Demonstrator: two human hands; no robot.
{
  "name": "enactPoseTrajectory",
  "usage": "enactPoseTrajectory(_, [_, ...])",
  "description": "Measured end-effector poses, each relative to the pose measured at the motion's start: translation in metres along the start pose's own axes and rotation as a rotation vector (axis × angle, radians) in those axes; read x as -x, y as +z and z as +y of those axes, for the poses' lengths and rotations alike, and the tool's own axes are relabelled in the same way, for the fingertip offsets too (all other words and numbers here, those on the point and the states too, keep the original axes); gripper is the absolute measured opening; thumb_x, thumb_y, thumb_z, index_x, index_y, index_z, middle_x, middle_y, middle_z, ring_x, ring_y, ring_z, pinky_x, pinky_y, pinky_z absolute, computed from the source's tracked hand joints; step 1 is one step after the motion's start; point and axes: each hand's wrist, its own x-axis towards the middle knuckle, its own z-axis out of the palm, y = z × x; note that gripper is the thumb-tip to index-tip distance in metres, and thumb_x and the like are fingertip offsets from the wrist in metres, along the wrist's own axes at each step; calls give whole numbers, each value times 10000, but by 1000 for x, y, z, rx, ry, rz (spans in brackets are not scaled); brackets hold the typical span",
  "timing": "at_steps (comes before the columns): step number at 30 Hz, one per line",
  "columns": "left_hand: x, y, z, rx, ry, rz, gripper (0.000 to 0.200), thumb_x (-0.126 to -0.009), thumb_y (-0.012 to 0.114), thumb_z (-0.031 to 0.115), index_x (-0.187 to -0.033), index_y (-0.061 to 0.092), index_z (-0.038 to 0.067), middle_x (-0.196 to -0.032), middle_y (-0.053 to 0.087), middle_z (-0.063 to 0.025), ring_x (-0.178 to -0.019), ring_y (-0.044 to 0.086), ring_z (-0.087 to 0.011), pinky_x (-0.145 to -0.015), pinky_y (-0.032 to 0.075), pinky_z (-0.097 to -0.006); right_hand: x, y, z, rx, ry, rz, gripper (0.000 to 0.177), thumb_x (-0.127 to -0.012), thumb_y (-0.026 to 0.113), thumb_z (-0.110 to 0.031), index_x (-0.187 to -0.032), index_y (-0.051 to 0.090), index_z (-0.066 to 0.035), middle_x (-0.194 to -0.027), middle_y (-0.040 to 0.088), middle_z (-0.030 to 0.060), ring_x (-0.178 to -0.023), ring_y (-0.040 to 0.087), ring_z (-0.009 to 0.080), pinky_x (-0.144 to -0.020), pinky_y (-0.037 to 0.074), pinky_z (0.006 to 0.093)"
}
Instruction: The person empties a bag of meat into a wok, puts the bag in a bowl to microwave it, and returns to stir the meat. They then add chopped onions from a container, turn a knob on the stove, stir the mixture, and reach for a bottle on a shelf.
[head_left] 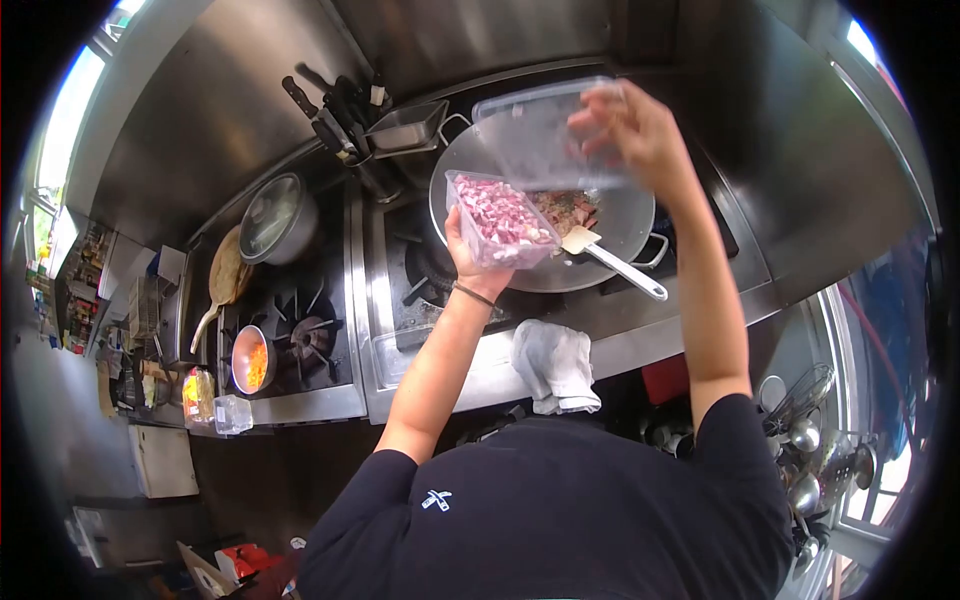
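Observation:
My left hand (470,262) is closed round a clear plastic tub (490,250) full of chopped red onion (505,212), tilted over the near left side of a large wok (610,255). Above the wok, my right hand (635,135) grips the right side of a clear plastic lid (540,135); both are blurred by motion. Inside the wok lie browned, chopped pieces of food (568,210), partly hidden by the tub and lid. A spatula (620,264) with a pale blade and white handle rests across the wok's near rim.
A folded cloth (553,365) hangs on the stove's front edge. To the left are a lidded pot (278,220), a bowl of orange bits (252,362) and a long-handled round board or pan (228,270). Knives (335,115) stand behind, beside metal trays (408,130).

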Motion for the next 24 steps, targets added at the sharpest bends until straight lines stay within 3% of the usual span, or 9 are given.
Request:
enactPoseTrajectory(4, [-5,5,5,-8,82,57,593,-827,466,508,-1244,479,87,-1187,553,-116,-1086,533,-293,-957,412,-459,51,24,-23,29,-5,11,163,-908,504,-86,-1042,535,1,-874,693,123,-670,681,169,-539,481,251])
enactPoseTrajectory(6, [-7,6,6,-18,78,81,594,-827,462,510,-1245,478,89,-1198,547,-114,-1104,521,-292,-962,408,-457,59,32,-15,78,-176,-35,175,-879,521,-38,-1050,532,-7,-856,692,123,-717,688,225,-582,511,300])
enactPoseTrajectory(7, [-6,6,5,-20,76,83,594,-827,462,510,-1245,478,89,-1198,547,-114,-1104,521,-292,-962,408,-457,62,35,-18,110,-101,-90,205,-848,544,-10,-1052,537,-27,-868,684,127,-780,677,279,-620,521,337])
enactPoseTrajectory(8, [-4,6,2,-19,70,68,599,-827,460,512,-1251,471,89,-1201,544,-116,-1107,518,-295,-965,405,-457,62,41,-8,210,-279,-30,240,-829,561,-6,-1063,546,-55,-849,676,122,-763,662,294,-608,512,344])
enactPoseTrajectory(13, [-3,2,-5,-8,80,51,611,-827,452,521,-1260,458,89,-1187,543,-119,-1105,515,-305,-973,398,-457,84,53,5,486,-445,-31,345,-739,606,-1,-1062,594,-121,-768,649,100,-670,638,270,-578,501,348])
enactPoseTrajectory(16, [-3,2,-7,-17,98,42,612,-829,447,528,-1255,459,90,-1169,547,-114,-1100,515,-300,-974,398,-457,88,60,17,475,-530,39,365,-714,614,-5,-1055,608,-136,-762,645,93,-666,637,252,-568,499,342])
enactPoseTrajectory(24, [-3,4,-1,34,79,35,580,-822,455,498,-1247,483,104,-1209,545,-119,-1132,500,-319,-993,379,-482,56,47,36,474,-433,167,293,-793,599,-25,-1068,592,-124,-754,643,128,-666,630,311,-572,490,367])
